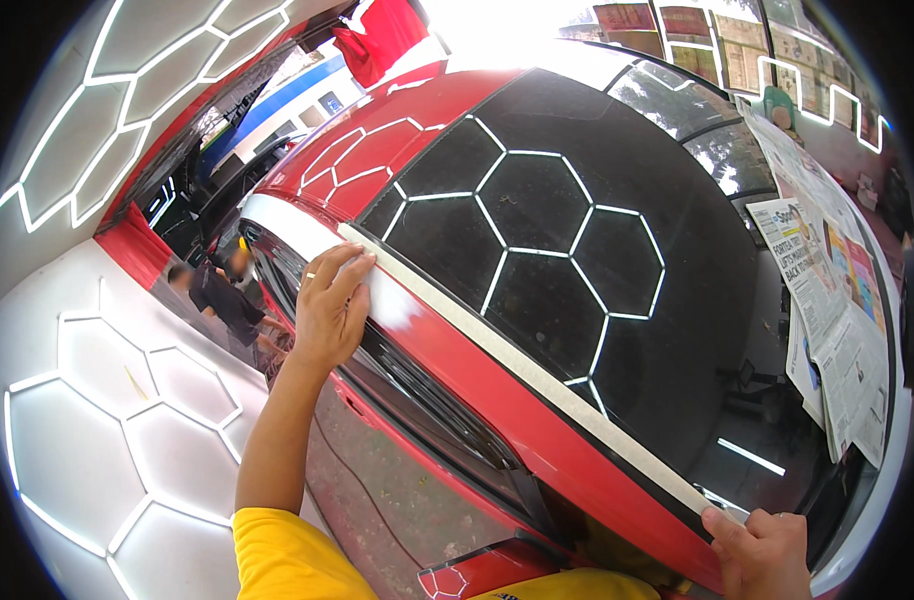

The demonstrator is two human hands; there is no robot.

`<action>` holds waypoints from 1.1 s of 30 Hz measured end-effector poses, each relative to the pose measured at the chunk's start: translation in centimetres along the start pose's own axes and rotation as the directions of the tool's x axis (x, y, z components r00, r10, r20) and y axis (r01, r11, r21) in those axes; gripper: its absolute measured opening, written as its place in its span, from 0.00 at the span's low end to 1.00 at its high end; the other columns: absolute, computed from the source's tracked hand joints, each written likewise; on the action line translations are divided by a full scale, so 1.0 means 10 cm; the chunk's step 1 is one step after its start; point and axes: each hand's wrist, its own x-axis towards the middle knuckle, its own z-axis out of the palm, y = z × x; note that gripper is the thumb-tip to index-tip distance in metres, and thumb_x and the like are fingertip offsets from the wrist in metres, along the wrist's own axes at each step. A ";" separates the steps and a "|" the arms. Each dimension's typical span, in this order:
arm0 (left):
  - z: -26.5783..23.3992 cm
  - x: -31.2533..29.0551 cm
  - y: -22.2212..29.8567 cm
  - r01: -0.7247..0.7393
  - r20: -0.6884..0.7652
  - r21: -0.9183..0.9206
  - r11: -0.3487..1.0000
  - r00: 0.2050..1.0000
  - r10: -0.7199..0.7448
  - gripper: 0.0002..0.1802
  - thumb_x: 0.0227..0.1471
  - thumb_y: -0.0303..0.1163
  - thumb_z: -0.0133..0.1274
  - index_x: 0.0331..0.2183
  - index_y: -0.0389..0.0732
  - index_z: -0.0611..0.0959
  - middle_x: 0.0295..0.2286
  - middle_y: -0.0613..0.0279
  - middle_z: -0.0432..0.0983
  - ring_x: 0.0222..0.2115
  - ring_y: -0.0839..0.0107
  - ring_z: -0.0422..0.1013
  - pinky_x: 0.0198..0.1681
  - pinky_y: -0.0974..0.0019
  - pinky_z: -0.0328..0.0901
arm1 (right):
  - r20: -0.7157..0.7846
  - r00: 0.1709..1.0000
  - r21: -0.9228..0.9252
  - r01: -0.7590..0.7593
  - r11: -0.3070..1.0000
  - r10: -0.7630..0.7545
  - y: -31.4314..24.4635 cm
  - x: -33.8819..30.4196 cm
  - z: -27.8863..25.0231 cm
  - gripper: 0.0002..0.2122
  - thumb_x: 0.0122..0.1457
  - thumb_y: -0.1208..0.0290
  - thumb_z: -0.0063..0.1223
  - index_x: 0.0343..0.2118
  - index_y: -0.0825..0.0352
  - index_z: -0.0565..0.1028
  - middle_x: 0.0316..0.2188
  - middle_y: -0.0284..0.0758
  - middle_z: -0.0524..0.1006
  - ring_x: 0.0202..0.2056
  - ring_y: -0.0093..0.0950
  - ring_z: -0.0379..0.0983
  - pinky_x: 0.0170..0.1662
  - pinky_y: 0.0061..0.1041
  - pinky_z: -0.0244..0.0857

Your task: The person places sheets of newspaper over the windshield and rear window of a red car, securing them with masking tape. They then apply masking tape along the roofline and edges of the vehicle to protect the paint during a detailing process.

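Note:
A long strip of cream masking tape runs along the seam between the car's red roof rail and its glossy black glass top. At the strip's far end is my left hand, its fingers stretched out over the tape and the thumb apart. My right hand is closed at the strip's near end, thumb and bent fingers pinching the tape. Part of its grip is hidden under the knuckles. A whitish patch shows on the red paint just beside my left hand.
Newspaper sheets cover the car's right side. Below the roof rail are dark side windows and a red side mirror. A person in dark clothes crouches beyond the car at left. A cable lies on the floor.

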 end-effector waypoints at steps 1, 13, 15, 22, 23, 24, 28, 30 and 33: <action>0.00 0.00 0.00 0.001 0.002 -0.005 1.000 1.000 -0.001 0.20 0.59 0.23 0.50 0.52 0.34 0.85 0.53 0.46 0.78 0.56 0.45 0.73 0.62 0.49 0.65 | -0.005 1.000 -0.010 0.006 1.000 -0.006 -0.01 0.01 0.01 0.20 0.61 0.79 0.60 0.56 0.56 0.84 0.28 0.37 0.79 0.23 0.37 0.77 0.28 0.36 0.71; -0.03 -0.05 0.41 -0.028 0.048 -0.035 0.999 0.998 0.030 0.24 0.54 0.27 0.55 0.54 0.41 0.87 0.55 0.49 0.76 0.59 0.45 0.71 0.63 0.45 0.63 | 0.024 1.000 -0.097 0.004 0.995 -0.002 -0.02 0.00 0.09 0.20 0.63 0.76 0.58 0.58 0.57 0.82 0.34 0.38 0.82 0.25 0.38 0.78 0.29 0.37 0.72; -0.05 -0.02 0.44 -0.069 0.095 -0.035 0.997 0.993 0.072 0.24 0.55 0.26 0.54 0.54 0.39 0.86 0.55 0.46 0.76 0.59 0.42 0.70 0.64 0.44 0.63 | 0.019 1.000 -0.081 -0.008 0.997 0.010 -0.02 0.00 0.08 0.19 0.63 0.76 0.59 0.58 0.57 0.82 0.34 0.38 0.82 0.25 0.39 0.78 0.29 0.37 0.72; -0.15 0.04 -0.09 0.064 0.067 0.116 0.991 0.995 -0.072 0.21 0.63 0.35 0.52 0.56 0.45 0.86 0.55 0.52 0.78 0.62 0.47 0.68 0.66 0.45 0.58 | 0.015 1.000 -0.019 -0.002 1.000 0.003 -0.03 -0.01 0.01 0.20 0.62 0.77 0.60 0.57 0.58 0.82 0.33 0.38 0.81 0.26 0.39 0.78 0.29 0.38 0.73; -0.13 0.04 -0.02 0.047 0.060 0.102 0.994 0.997 -0.053 0.22 0.63 0.35 0.52 0.56 0.45 0.85 0.55 0.52 0.78 0.62 0.46 0.68 0.66 0.45 0.58 | 0.019 1.000 -0.015 -0.003 1.000 0.003 -0.02 -0.02 -0.01 0.20 0.61 0.77 0.60 0.57 0.58 0.82 0.33 0.38 0.81 0.26 0.39 0.78 0.29 0.38 0.73; -0.13 0.02 0.08 0.008 0.081 0.104 0.994 0.997 -0.016 0.22 0.63 0.35 0.53 0.57 0.44 0.85 0.55 0.52 0.78 0.61 0.46 0.68 0.67 0.44 0.58 | -0.002 1.000 -0.017 0.003 1.000 -0.003 -0.01 -0.02 -0.06 0.20 0.61 0.78 0.60 0.57 0.58 0.83 0.33 0.38 0.82 0.26 0.39 0.78 0.29 0.37 0.73; -0.05 -0.05 0.47 -0.064 0.085 -0.039 0.997 0.994 0.067 0.25 0.58 0.32 0.56 0.57 0.44 0.86 0.57 0.51 0.76 0.62 0.47 0.68 0.66 0.44 0.60 | -0.038 0.999 -0.009 0.034 0.999 -0.035 0.00 -0.01 -0.17 0.21 0.60 0.78 0.60 0.57 0.58 0.82 0.34 0.38 0.82 0.26 0.38 0.78 0.29 0.36 0.73; -0.03 -0.09 0.48 -0.052 0.059 -0.070 0.996 0.997 0.056 0.25 0.56 0.31 0.57 0.57 0.44 0.86 0.58 0.51 0.76 0.62 0.47 0.68 0.65 0.45 0.61 | -0.026 0.999 -0.005 0.045 0.999 -0.045 0.01 -0.03 -0.16 0.21 0.61 0.78 0.60 0.57 0.58 0.82 0.35 0.37 0.83 0.25 0.37 0.78 0.29 0.36 0.73; -0.03 -0.08 0.47 -0.050 0.066 -0.085 0.995 0.996 0.055 0.25 0.57 0.31 0.57 0.57 0.44 0.86 0.58 0.52 0.76 0.63 0.46 0.68 0.66 0.46 0.61 | -0.002 0.999 -0.011 0.042 0.999 -0.042 0.01 -0.04 -0.10 0.20 0.61 0.78 0.60 0.57 0.58 0.83 0.34 0.36 0.82 0.25 0.36 0.78 0.28 0.35 0.73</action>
